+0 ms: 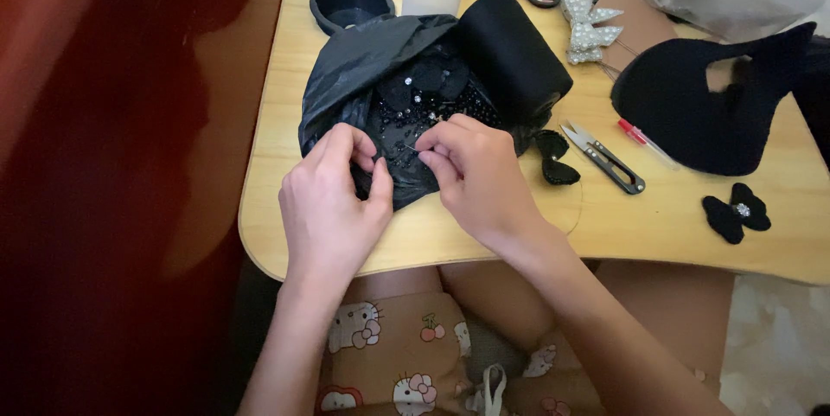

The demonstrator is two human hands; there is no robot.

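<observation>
Both hands work at the near middle of the pale wooden worktop [277,165]. Left hand [333,200] pinches the crumpled black plastic bag [363,61] strewn with black beads; right hand [475,174] fingers grip a thin needle [410,148]. Black-handled thread snips [605,159] lie right.

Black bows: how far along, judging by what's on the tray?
Looks done: one black bow with a gem lies finished at the right. In hand: left hand and right hand pinch something small over the black plastic bag of beads; a needle seems to show between them, hard to tell. Seemingly left: a plain black bow beside the thread snips has no gem visible.
</observation>
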